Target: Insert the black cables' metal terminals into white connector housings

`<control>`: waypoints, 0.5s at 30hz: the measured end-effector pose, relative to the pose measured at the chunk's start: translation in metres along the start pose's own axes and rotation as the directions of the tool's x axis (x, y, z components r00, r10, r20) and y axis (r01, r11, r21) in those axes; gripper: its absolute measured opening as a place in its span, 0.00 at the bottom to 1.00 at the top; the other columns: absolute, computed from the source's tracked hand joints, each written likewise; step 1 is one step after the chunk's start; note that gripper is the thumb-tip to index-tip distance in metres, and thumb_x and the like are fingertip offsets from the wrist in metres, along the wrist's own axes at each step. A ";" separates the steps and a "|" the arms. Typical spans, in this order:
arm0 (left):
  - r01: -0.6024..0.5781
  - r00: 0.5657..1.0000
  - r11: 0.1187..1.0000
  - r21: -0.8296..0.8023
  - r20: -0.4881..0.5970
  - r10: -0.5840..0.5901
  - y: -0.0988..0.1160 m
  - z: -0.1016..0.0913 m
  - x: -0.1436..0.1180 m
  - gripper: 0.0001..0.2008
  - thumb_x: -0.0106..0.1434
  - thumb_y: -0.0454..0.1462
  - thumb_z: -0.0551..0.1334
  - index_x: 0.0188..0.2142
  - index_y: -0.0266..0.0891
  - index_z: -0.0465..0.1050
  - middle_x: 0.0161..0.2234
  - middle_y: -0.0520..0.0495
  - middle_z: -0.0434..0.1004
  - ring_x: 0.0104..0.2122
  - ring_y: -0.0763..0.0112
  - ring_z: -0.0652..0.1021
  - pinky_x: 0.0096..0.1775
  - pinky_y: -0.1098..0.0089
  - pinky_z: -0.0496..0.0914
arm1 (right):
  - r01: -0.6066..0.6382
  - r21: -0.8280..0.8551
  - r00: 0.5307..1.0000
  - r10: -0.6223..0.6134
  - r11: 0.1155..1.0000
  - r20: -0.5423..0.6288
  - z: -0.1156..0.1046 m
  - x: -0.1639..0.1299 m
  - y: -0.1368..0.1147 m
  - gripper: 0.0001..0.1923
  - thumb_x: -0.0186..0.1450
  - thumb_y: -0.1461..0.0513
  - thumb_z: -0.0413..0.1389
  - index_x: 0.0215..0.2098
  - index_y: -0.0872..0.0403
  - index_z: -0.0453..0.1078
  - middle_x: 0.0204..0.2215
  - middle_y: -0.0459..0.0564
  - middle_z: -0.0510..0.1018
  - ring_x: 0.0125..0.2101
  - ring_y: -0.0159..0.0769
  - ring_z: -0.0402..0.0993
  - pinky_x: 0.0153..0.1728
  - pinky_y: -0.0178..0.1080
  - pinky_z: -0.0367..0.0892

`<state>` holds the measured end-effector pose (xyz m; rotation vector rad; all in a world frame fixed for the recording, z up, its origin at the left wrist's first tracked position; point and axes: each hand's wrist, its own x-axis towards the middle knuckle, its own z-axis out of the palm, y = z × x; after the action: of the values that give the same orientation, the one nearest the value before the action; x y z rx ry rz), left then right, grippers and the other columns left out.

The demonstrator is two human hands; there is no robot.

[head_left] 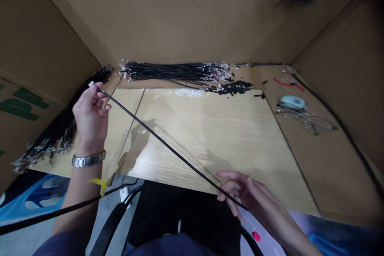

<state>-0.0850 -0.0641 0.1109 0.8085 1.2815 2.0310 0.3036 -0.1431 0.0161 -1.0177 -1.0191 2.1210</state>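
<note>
My left hand (91, 106) is closed in a pinch on one end of a thin black cable (168, 146), where a small white connector (91, 84) sticks out past the fingertips. From there the cable slants down to the right, taut and almost straight, above the table. Lower down, my right hand (243, 192) has its fingers loosely curled about the cable's other stretch, near the table's front edge. The palm hides part of that end.
Bundled black cables (174, 71) lie along the back cardboard wall, more (63, 124) at the left. White connectors (192, 93) and short black tubes (235, 87) are scattered before them. Glasses (318, 122), a pale mouse-shaped object (293, 102) and a red strip (288, 84) lie right. Cardboard encloses the wooden table (210, 128).
</note>
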 end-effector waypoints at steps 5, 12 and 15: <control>-0.007 1.000 1.000 -0.019 0.021 0.007 -0.003 -0.001 0.002 0.05 0.61 0.34 0.66 0.36 0.35 0.80 0.25 0.55 0.73 0.25 0.84 0.72 0.23 0.82 0.64 | 0.000 -0.260 0.988 -0.039 0.966 -0.147 -0.023 -0.008 -0.021 0.25 0.69 0.45 0.48 0.49 0.53 0.75 0.33 0.56 0.81 0.24 0.36 0.71 0.24 0.38 0.67; 0.077 0.983 0.997 -0.009 0.166 -0.074 -0.008 0.001 0.079 0.05 0.62 0.34 0.67 0.39 0.38 0.78 0.27 0.55 0.77 0.26 0.82 0.72 0.23 0.80 0.64 | 0.212 -0.883 0.882 -0.471 0.419 -0.011 -0.041 0.048 -0.113 0.17 0.66 0.50 0.56 0.43 0.51 0.78 0.38 0.55 0.82 0.38 0.44 0.79 0.38 0.43 0.73; -0.022 0.972 0.992 0.121 0.233 -0.006 -0.013 0.012 0.133 0.05 0.64 0.36 0.66 0.39 0.37 0.76 0.25 0.57 0.76 0.23 0.82 0.73 0.24 0.76 0.65 | 0.282 -0.959 0.676 -0.708 -0.007 0.204 -0.038 0.114 -0.169 0.15 0.70 0.57 0.51 0.47 0.53 0.76 0.46 0.55 0.81 0.46 0.45 0.78 0.49 0.49 0.70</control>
<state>-0.1585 0.0473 0.1268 1.0763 1.2783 1.8138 0.2995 0.0490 0.0947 -1.1422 -2.1907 0.3673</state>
